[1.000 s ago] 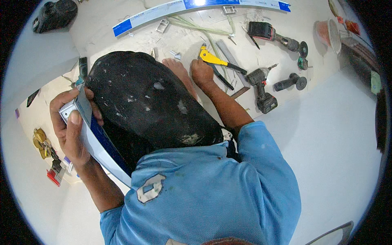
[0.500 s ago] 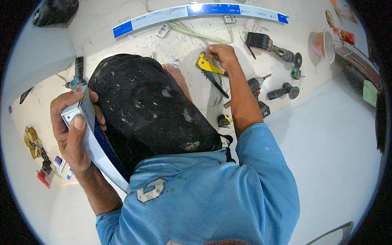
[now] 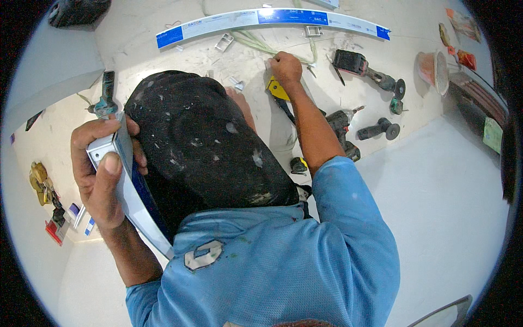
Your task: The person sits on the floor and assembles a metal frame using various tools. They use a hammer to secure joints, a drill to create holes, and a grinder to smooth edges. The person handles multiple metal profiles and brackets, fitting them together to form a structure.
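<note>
My left hand (image 3: 103,185) is closed around a long white metal profile (image 3: 134,199), thumb on its end face, which has a small dark hole. Blue film shows on the side of the profile, and it runs back along my left thigh toward my body. Over on the right, my right hand (image 3: 287,69) has its fingers curled together at the head of a yellow hand riveter (image 3: 277,89) with black handles. The hand covers the tool's tip, and anything between the fingers is hidden.
Another profile with blue-and-white film (image 3: 239,25) lies across the floor ahead, near small metal brackets (image 3: 224,42) and a pale cord. Right lie a cordless grinder (image 3: 365,68), a drill (image 3: 340,125), a tape measure (image 3: 298,165) and a bucket (image 3: 433,71). A teal power tool (image 3: 105,98) stands left.
My right hand has moved slightly up and left and now hides more of the riveter's head. The left hand keeps its hold on the profile. The whole view has shifted a little.
</note>
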The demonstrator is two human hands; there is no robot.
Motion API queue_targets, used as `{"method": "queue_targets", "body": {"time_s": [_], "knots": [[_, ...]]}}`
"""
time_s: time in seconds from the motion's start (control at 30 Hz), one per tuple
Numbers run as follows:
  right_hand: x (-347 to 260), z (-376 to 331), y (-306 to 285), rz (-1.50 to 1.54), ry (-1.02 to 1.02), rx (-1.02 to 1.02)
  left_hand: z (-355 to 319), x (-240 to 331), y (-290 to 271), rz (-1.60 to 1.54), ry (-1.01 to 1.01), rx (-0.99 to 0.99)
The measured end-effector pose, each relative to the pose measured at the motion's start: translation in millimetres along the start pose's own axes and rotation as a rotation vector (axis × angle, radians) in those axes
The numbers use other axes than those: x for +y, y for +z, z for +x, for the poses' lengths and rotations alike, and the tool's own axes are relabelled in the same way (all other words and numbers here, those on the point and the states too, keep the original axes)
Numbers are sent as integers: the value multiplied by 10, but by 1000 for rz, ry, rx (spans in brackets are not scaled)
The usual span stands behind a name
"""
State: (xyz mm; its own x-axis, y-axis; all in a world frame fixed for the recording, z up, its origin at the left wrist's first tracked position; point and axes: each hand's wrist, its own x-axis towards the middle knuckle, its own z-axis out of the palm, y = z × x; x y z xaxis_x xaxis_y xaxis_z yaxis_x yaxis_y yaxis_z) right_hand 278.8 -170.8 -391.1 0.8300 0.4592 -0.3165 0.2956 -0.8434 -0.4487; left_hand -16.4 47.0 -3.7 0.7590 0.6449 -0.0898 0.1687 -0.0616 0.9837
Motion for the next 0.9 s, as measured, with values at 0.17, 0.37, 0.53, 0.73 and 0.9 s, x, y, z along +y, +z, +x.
{"method": "queue_targets", "body": {"time_s": [0.17,0.37,0.53,0.73,0.9], "knots": [[-144,18,225,-236,-85,-63,-1,7,10,-1,-6,7],[469,244,110,300,46,-98,-25,-4,14,-4,-10,28],[629,101,105,393,122,87,18,-3,34,-38,-6,9],[542,-102,99,319,50,90,19,-20,12,-18,-2,0],[456,-163,-50,266,-2,67,4,-17,0,-1,10,-6]]}}
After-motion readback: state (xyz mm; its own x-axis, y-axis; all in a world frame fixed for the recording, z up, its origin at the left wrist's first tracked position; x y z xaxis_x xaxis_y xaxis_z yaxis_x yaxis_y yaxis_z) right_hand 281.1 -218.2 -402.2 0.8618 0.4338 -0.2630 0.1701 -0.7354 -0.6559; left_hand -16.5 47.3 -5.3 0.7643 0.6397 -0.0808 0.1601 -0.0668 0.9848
